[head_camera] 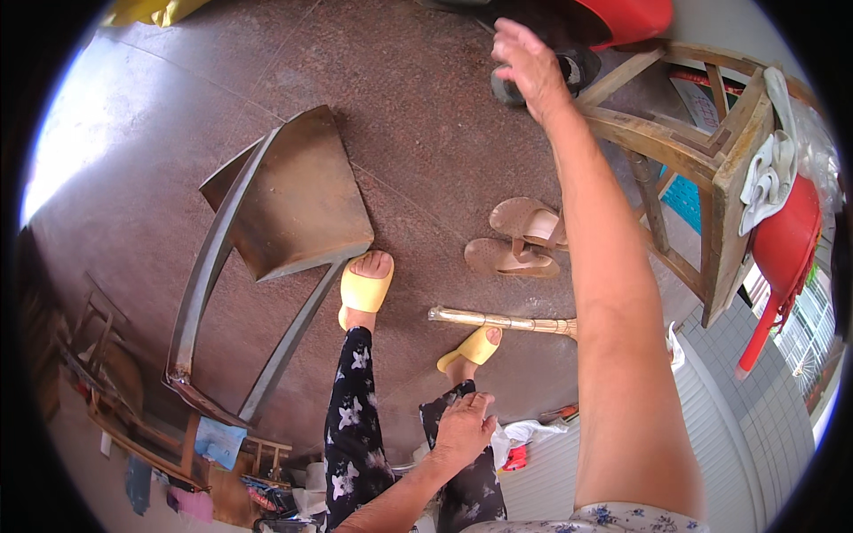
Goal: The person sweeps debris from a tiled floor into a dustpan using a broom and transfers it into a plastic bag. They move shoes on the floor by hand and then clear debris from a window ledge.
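Observation:
My right hand (530,66) reaches out at the top right, fingers apart and holding nothing, near dark shoes (574,72) on the floor. Against my patterned trouser leg rests my left hand (465,423), its fingers loosely bent and nothing seen in it. A metal dustpan (306,200) with a long frame handle (216,266) lies beside my yellow slipper (366,286). By my other slipper (476,350) is a jointed broom handle (500,318), partly hidden by my right forearm. A pair of brown shoes (513,256) sits above that handle.
At the right stands a wooden stool (740,160) bearing a white cloth (770,170) and a red plastic ladle-like item (786,240). A red object (630,20) is at the top. Wooden furniture (146,446) and cloths are at the lower left.

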`<action>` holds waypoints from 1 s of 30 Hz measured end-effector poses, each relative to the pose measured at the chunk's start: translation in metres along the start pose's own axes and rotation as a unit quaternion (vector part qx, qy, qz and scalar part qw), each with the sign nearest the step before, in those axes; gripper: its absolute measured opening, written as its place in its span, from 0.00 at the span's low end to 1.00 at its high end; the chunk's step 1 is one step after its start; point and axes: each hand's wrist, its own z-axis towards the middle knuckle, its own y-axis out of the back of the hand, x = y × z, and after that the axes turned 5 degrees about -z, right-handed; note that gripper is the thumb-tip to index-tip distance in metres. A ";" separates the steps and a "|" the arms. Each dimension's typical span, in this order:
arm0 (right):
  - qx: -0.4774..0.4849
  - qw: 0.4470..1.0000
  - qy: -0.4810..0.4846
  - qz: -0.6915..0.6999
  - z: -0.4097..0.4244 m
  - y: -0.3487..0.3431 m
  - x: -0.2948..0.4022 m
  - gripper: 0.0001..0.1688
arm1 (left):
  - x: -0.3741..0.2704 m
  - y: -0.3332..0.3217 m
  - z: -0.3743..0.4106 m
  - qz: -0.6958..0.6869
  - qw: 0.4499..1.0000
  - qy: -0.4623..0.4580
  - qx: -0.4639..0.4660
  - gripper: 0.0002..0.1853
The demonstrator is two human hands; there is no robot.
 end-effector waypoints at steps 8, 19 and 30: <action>-0.087 0.875 -0.228 -0.419 -0.267 0.057 -0.171 0.18 | -0.001 -0.009 -0.002 0.021 0.998 0.029 0.050 0.19; 0.058 0.778 -0.208 -0.591 -0.262 0.026 -0.223 0.14 | 0.015 -0.031 -0.011 0.061 0.995 0.036 0.075 0.16; 0.079 0.914 -0.187 -0.350 -0.147 -0.036 -0.052 0.37 | 0.016 -0.031 -0.005 0.070 0.992 0.063 0.080 0.17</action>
